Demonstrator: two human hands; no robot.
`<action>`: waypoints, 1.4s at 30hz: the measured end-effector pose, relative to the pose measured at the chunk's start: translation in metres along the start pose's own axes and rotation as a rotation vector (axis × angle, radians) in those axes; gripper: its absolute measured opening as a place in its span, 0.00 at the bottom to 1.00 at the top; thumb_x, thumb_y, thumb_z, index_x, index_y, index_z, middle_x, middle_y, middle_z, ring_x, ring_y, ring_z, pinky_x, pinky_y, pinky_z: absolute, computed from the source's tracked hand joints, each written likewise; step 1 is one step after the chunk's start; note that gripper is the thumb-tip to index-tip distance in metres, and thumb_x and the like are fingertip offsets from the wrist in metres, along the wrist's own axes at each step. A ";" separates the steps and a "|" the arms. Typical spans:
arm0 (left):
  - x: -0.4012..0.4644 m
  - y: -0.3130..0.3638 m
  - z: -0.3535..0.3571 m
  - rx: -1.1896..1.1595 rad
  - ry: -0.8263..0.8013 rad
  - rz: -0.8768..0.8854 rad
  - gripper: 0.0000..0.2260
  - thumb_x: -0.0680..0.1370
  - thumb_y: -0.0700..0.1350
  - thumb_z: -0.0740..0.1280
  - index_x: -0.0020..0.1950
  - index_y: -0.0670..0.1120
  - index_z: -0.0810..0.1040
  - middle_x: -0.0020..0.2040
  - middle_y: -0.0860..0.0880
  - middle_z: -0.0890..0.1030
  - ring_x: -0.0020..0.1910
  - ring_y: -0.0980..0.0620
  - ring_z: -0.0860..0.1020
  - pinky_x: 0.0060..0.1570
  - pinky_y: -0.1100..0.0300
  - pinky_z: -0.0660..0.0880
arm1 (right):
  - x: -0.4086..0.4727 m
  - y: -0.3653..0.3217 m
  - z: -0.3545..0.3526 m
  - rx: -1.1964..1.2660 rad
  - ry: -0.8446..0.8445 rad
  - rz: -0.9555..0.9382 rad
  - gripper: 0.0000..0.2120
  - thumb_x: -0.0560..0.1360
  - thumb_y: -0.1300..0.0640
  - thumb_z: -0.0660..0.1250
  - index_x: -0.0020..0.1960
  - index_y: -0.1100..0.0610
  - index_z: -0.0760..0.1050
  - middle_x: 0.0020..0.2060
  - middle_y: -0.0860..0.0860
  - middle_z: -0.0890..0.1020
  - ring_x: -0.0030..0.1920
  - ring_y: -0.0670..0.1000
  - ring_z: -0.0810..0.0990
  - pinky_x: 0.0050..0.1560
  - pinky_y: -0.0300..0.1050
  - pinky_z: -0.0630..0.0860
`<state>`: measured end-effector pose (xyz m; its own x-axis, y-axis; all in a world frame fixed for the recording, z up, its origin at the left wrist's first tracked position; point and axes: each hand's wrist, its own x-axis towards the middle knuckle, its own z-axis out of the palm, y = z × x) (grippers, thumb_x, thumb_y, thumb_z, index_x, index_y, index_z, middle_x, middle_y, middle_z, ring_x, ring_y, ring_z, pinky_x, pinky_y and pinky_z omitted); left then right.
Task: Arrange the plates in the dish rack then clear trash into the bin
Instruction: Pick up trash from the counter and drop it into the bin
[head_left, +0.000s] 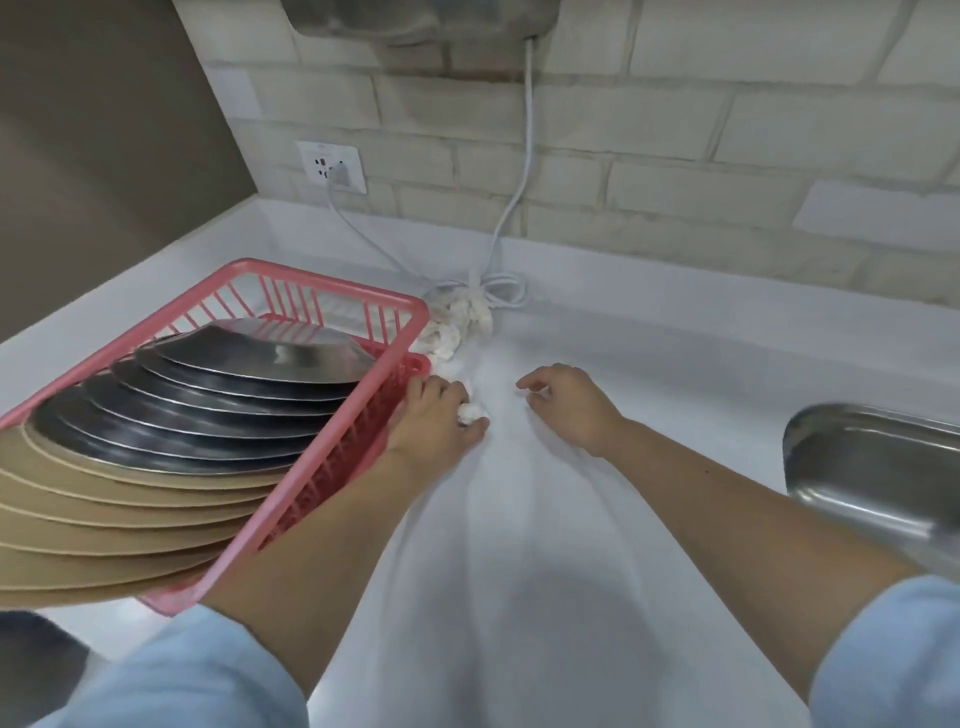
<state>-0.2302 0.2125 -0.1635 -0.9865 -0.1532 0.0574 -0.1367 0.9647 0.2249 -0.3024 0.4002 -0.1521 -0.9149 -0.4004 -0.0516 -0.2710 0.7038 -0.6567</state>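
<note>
A: Are the plates (171, 447) sitting in the pink dish rack (332, 296) already?

B: Yes, steel and tan ones are standing in rows, so that part looks done.

A: And the trash?

B: The left hand (434, 421) is closing on a white paper wad (472, 411) just right of the rack; the right hand (569, 402) is hovering half-curled, maybe pinching a scrap. More crumpled paper (457, 325) is lying beyond the rack's far corner. No bin is showing.
</note>
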 end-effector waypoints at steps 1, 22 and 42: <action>-0.001 0.000 0.000 -0.035 0.014 -0.018 0.15 0.77 0.58 0.63 0.57 0.49 0.72 0.59 0.50 0.73 0.61 0.47 0.65 0.55 0.53 0.70 | 0.007 0.000 0.000 0.009 -0.002 -0.015 0.13 0.78 0.58 0.62 0.59 0.50 0.79 0.55 0.49 0.77 0.57 0.48 0.76 0.58 0.43 0.73; -0.020 0.006 -0.014 -0.430 0.090 -0.414 0.18 0.83 0.55 0.50 0.59 0.48 0.76 0.52 0.46 0.81 0.51 0.43 0.78 0.54 0.52 0.73 | 0.108 -0.050 0.044 -0.378 -0.220 -0.363 0.26 0.78 0.46 0.62 0.74 0.47 0.65 0.73 0.48 0.65 0.73 0.60 0.57 0.71 0.51 0.62; -0.042 0.018 -0.020 -0.560 -0.020 -0.398 0.14 0.77 0.53 0.56 0.44 0.44 0.74 0.41 0.44 0.81 0.39 0.45 0.77 0.39 0.51 0.72 | 0.006 -0.033 0.005 1.033 -0.161 0.361 0.14 0.74 0.64 0.56 0.47 0.57 0.81 0.35 0.52 0.71 0.29 0.51 0.71 0.29 0.41 0.63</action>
<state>-0.1894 0.2317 -0.1429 -0.8733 -0.4634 -0.1505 -0.4271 0.5794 0.6942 -0.2979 0.3714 -0.1343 -0.8200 -0.3945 -0.4147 0.4529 -0.0039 -0.8916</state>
